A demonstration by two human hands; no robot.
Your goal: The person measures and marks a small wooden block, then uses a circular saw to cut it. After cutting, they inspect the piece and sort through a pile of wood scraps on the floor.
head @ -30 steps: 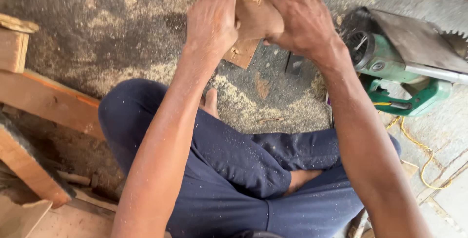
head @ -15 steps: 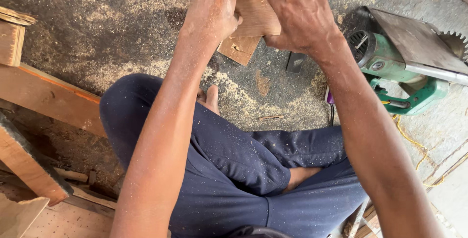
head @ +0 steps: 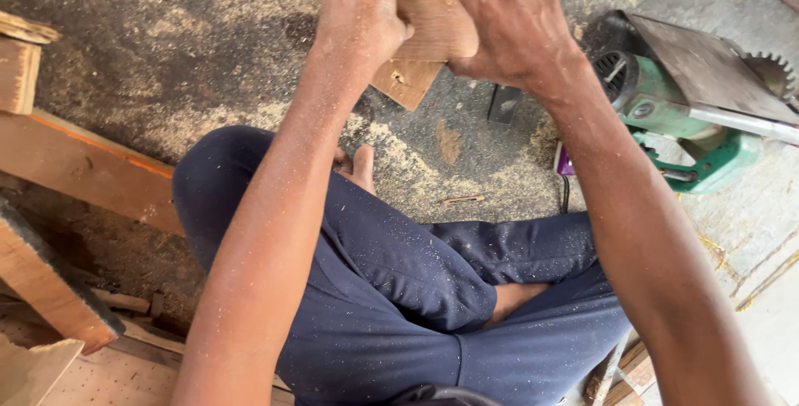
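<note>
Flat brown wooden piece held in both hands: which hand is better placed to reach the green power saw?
Right hand, probably: the green power saw lies beside it, while the left hand grips the flat brown wooden piece farther away.

No packages, signs or screens show here. The one possible label is a small purple patch (head: 565, 160) on the sawdust-strewn floor — below the right hand (head: 508, 19) and toward the person's knee, just beside the green power saw (head: 666, 115). Only a sliver of it shows — flat, roughly rectangular, purple with a paler edge; whether it is a sticker or a wrapper cannot be told.
</note>
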